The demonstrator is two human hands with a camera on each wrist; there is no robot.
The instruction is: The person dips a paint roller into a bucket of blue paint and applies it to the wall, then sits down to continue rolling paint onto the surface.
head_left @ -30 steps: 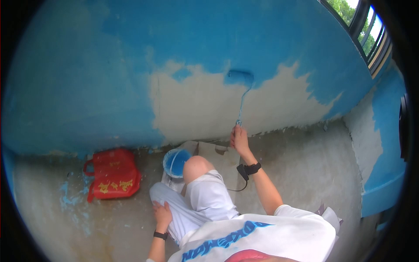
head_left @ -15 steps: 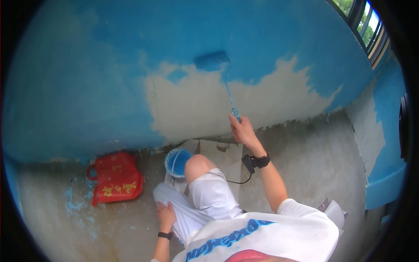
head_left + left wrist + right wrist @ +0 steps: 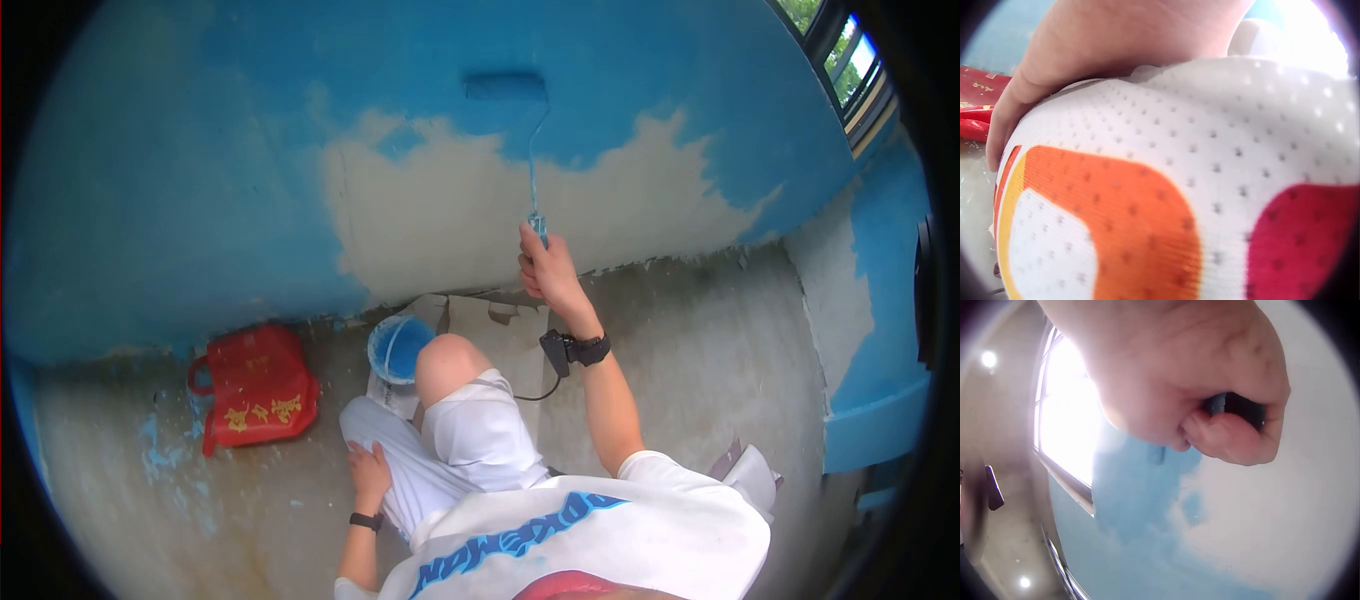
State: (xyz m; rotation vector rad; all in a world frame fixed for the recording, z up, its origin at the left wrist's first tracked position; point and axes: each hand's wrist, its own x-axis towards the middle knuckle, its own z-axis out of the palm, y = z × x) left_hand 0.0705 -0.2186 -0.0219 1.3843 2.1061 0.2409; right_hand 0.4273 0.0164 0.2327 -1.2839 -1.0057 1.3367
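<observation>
Fingers of right hand (image 3: 550, 272) curled round paint roller (image 3: 505, 86) handle; left hand (image 3: 371, 473) rests on leg (image 3: 385, 450), fingers loosely spread (roller on blue paint).

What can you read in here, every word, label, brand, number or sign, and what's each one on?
"POKEMON", in blue on the white shirt, upside down from this view.
"健力寶", in gold characters on the red bag.
The smaller gold mark higher on the bag is too small to read.
I can make out no numbers.
</observation>
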